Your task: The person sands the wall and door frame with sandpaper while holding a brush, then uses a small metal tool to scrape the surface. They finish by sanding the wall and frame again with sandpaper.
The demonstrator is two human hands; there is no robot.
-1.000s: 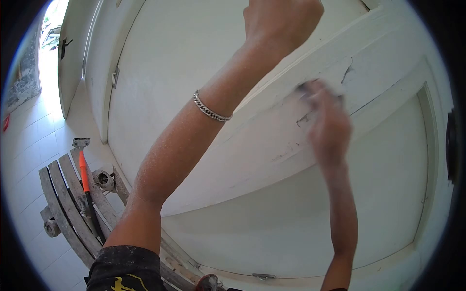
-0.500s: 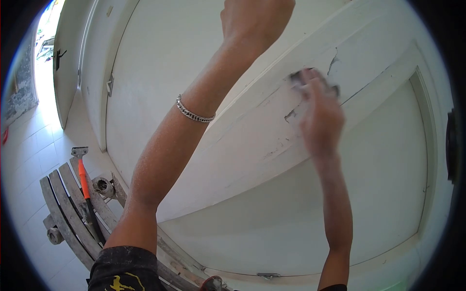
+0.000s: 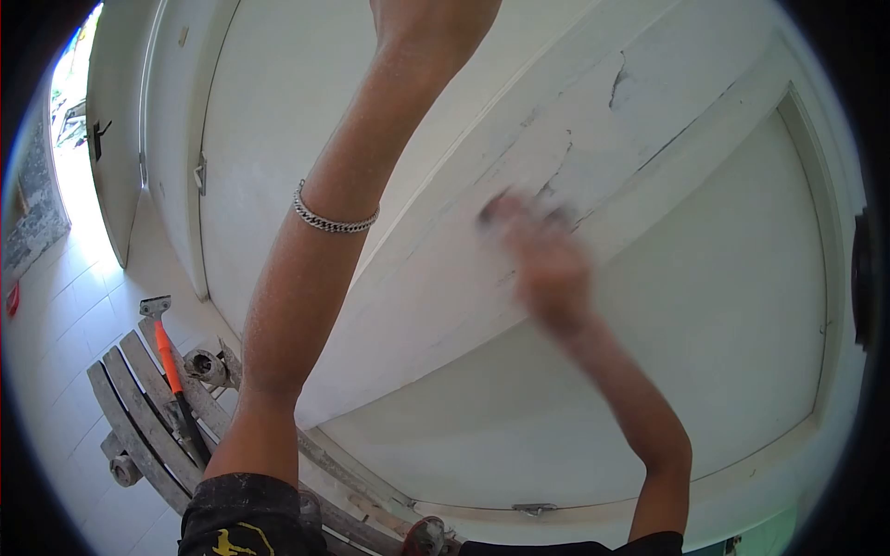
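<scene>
My right hand [image 3: 553,278], blurred by motion, presses a dark flat piece that looks like sandpaper [image 3: 491,209] against a white wall strip [image 3: 417,269]. Dark cracks [image 3: 618,79] and chipped spots run along that strip above and beside the hand. My left hand [image 3: 436,23] reaches up to the top edge of the view, where its fingers are cut off. A silver chain bracelet [image 3: 334,223] circles the left forearm, which carries pale dust.
A slatted wooden platform [image 3: 139,417] stands below on the left, with an orange-handled scraper [image 3: 169,357] lying on it. Pale flat panels flank the cracked strip. At the far left a door [image 3: 116,139] stands ajar above a tiled floor [image 3: 69,343].
My right hand has swept down and left along the wall with the dark piece, uncovering more of a crack. The view has shifted slightly; my left arm appears farther left.
</scene>
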